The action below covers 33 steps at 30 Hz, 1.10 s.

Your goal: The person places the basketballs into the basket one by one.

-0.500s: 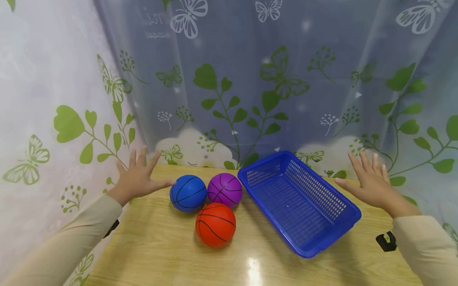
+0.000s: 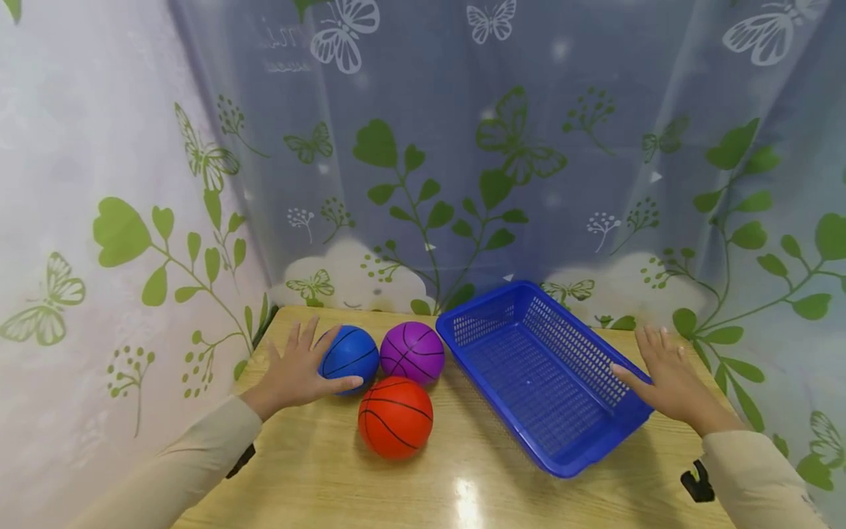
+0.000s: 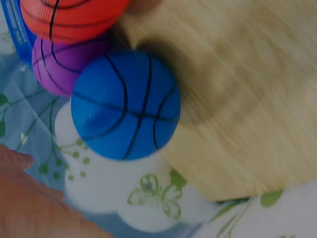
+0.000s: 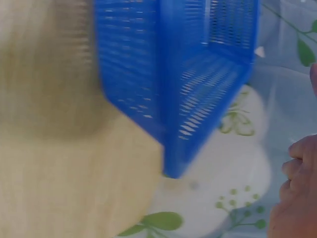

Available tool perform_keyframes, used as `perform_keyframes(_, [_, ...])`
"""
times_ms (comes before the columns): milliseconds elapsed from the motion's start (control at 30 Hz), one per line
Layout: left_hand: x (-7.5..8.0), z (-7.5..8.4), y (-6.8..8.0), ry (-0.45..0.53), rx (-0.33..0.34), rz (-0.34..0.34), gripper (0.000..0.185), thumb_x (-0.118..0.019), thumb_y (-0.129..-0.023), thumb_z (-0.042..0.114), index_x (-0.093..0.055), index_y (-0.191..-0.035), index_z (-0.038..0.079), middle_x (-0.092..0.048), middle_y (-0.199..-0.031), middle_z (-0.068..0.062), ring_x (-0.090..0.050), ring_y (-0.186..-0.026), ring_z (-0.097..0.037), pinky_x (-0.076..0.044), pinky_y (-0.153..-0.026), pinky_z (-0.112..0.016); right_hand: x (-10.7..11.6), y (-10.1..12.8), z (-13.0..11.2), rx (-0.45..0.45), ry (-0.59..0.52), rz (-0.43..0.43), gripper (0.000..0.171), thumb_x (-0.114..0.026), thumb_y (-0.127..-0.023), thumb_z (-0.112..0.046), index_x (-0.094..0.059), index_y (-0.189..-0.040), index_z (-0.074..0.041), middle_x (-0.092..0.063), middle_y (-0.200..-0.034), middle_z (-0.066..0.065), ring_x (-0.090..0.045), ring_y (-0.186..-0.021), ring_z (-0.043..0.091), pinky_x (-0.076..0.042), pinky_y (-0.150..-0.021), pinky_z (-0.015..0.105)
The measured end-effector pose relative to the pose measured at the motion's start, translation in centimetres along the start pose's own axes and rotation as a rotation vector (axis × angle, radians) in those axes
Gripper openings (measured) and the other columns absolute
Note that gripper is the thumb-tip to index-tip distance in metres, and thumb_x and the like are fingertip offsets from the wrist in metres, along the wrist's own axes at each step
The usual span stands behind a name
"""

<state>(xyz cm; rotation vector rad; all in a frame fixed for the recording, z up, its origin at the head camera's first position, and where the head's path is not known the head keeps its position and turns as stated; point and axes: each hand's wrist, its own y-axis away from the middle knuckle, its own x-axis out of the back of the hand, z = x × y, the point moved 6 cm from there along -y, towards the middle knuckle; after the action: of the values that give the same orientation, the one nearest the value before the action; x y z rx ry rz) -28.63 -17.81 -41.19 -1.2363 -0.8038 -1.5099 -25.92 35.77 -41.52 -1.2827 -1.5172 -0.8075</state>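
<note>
nothing is gripped by the outspread left hand (image 2: 297, 375), near the blue ball (image 2: 357, 356), or right hand (image 2: 677, 386), near the basket (image 2: 538, 386); handling seems unstarted (purple ball (image 2: 413, 353) and red ball (image 2: 396, 419) are also left outside).

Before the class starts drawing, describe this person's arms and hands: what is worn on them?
The left hand and right hand are ungloved. Long beige sleeves end near the wrists, and a small black object shows beside each sleeve.
</note>
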Motion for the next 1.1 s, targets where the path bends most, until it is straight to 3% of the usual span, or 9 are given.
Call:
perform_keyframes(233, [-3.2, 1.7, 0.4, 0.007, -0.066, -0.01, 0.1, -0.044, -0.062, 0.081, -0.021, -0.142, 0.025, -0.007, -0.147, -0.017, -0.001, -0.13, -0.046, -0.003, -0.087, -0.075, -2.8, 0.6, 1.4, -0.008, -0.026, 0.027, 0.084, -0.043, -0.09, -0.045, 0.006, -0.14, 0.001, 0.009, -0.143, 0.028, 0.022, -0.128, 0.035, 0.016, -0.099, 0.055])
perform_keyframes(467, [-5.3, 3.3, 1.2, 0.015, -0.127, -0.021, 0.097, -0.045, -0.064, 0.079, -0.023, -0.142, 0.025, -0.012, -0.146, -0.018, -0.006, -0.13, -0.045, -0.01, -0.093, -0.069, -4.9, 0.6, 2.6, -0.031, -0.033, 0.018, 0.082, -0.041, -0.091, -0.045, 0.0, -0.139, 0.007, 0.004, -0.142, 0.031, 0.018, -0.129, 0.038, 0.009, -0.1, 0.058])
perform_keyframes(833, [-8.0, 4.6, 2.1, 0.171, -0.092, -0.124, 0.097, -0.05, -0.062, 0.077, -0.024, -0.141, 0.028, -0.01, -0.148, -0.013, -0.005, -0.132, -0.042, -0.014, -0.095, -0.066, -6.7, -0.2, 2.9, -0.042, -0.017, -0.008, 0.079, -0.038, -0.092, -0.046, -0.009, -0.137, 0.012, -0.003, -0.141, 0.034, 0.01, -0.13, 0.043, 0.004, -0.101, 0.059])
perform_keyframes(1100, [-9.0, 5.0, 2.5, 0.29, -0.07, -0.109, 0.102, -0.057, -0.059, 0.075, -0.022, -0.142, 0.026, -0.015, -0.147, -0.013, -0.009, -0.131, -0.042, -0.023, -0.094, -0.065, -7.0, -0.5, 2.8, -0.06, -0.014, 0.009, 0.079, -0.038, -0.092, -0.046, -0.009, -0.137, 0.012, -0.005, -0.141, 0.034, 0.006, -0.13, 0.043, 0.003, -0.102, 0.058])
